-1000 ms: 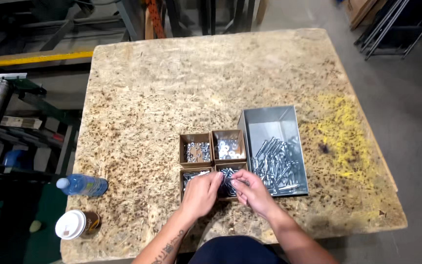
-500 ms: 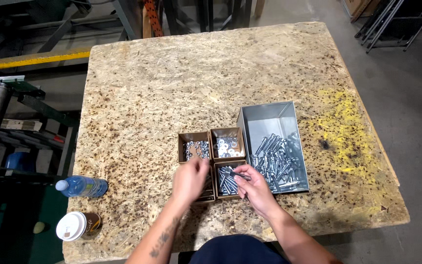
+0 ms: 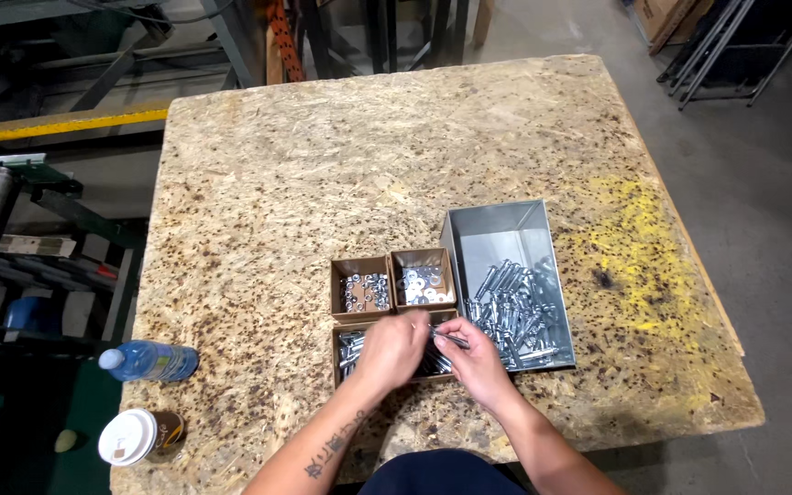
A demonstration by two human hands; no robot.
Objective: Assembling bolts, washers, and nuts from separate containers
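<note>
Hands meet over the low brown cardboard box (image 3: pixel 348 346) — right hand (image 3: pixel 475 359) pinches a thin silver bolt (image 3: pixel 449 338) pointing toward the left hand (image 3: pixel 394 350), whose grip I can't tell.

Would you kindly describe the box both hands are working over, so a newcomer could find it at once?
On the chipboard table, near its front edge, three small cardboard boxes sit left of a grey metal bin. It is the front cardboard box, under the left hand and right hand. Unlike the two square boxes behind, it is wide and holds long bolts.
</note>
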